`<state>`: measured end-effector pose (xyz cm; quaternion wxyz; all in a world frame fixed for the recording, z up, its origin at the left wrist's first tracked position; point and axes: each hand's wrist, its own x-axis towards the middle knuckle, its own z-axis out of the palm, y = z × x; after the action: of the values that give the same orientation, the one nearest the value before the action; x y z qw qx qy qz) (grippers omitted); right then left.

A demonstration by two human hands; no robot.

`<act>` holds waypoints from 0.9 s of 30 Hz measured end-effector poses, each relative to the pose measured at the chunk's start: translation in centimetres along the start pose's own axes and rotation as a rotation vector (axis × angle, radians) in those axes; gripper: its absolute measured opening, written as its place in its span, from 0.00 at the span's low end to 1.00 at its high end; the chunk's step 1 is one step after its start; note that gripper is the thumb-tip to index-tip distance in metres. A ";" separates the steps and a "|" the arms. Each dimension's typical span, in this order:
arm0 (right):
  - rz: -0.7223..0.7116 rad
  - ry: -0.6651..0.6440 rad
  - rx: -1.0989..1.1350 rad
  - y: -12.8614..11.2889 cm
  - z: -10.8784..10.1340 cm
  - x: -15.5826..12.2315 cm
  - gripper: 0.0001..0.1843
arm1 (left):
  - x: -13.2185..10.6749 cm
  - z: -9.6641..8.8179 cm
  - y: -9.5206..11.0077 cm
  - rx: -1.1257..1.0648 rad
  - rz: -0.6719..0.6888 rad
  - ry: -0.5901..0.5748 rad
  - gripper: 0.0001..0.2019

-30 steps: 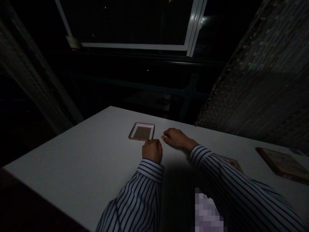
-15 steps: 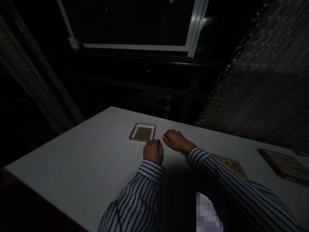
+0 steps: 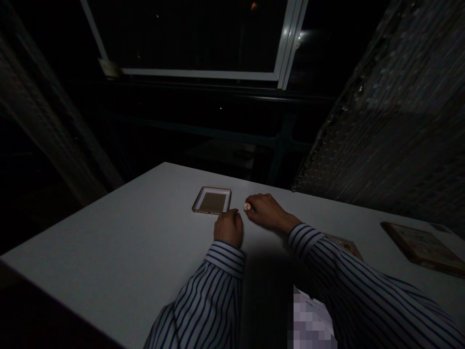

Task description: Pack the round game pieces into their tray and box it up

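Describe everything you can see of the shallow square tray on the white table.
The tray is shallow and roughly square: pale raised rim, reddish outer edge, flat brown floor, perhaps card or wood. It lies flat on the white table. The left hand curls at its near right corner; contact is unclear. The right hand, pinching a small round piece, is apart to its right.
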<state>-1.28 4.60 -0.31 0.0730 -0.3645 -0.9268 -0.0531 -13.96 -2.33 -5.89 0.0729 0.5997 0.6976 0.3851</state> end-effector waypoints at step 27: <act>-0.093 0.064 0.112 -0.7 -4.3 -5.4 0.13 | -0.4 0.3 2.5 -1.170 -0.291 -0.214 0.18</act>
<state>2.58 -0.15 2.98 0.1203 -0.3147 -0.9414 -0.0163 -11.70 -2.60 -4.73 0.5118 0.3941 0.4342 0.6279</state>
